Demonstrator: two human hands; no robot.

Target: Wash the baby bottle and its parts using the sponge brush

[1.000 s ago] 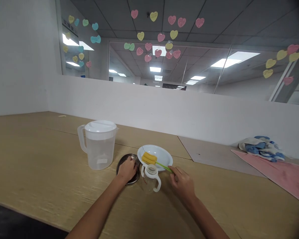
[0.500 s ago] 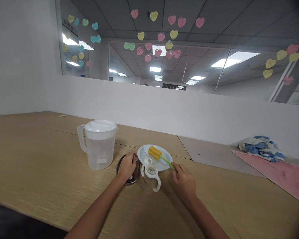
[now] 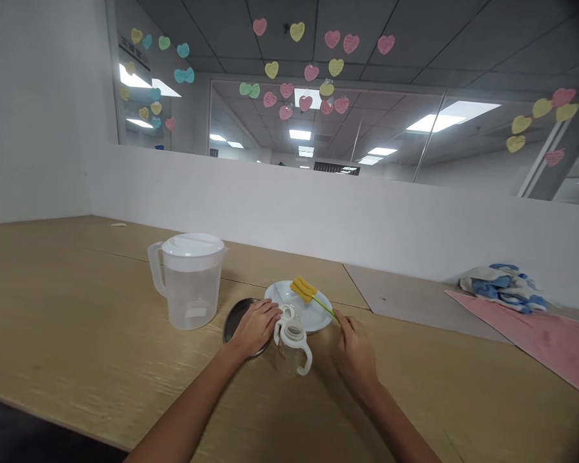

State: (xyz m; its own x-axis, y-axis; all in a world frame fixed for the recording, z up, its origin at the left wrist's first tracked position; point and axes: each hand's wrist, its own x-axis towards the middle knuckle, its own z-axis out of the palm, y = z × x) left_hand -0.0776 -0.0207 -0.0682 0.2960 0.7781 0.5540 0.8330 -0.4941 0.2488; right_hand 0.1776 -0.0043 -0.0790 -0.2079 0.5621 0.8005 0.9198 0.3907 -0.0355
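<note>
My right hand [image 3: 357, 346] is closed round the thin green handle of a sponge brush [image 3: 303, 290]. The brush's yellow sponge head is above a white plate [image 3: 321, 316]. In front of the plate stands a clear baby bottle [image 3: 289, 360] with a white two-handled collar and an uncovered mouth. A white ring-like part [image 3: 286, 313] shows just behind that mouth. My left hand [image 3: 258, 326] stretches its fingers toward the bottle's left side, over a round dark metal dish [image 3: 232, 319]. Whether those fingertips touch the bottle or the white part, I cannot tell.
A lidded translucent pitcher [image 3: 193, 289] stands left of the dish. On the right lie a pink cloth [image 3: 535, 341] and a crumpled blue and white cloth [image 3: 504, 288]. Behind the wooden table [image 3: 101, 321] rises a white wall [image 3: 280, 206] with a window above.
My left hand has moved right, from over the dark dish to beside the bottle, its fingers straighter. The sponge head has risen slightly and shifted right.
</note>
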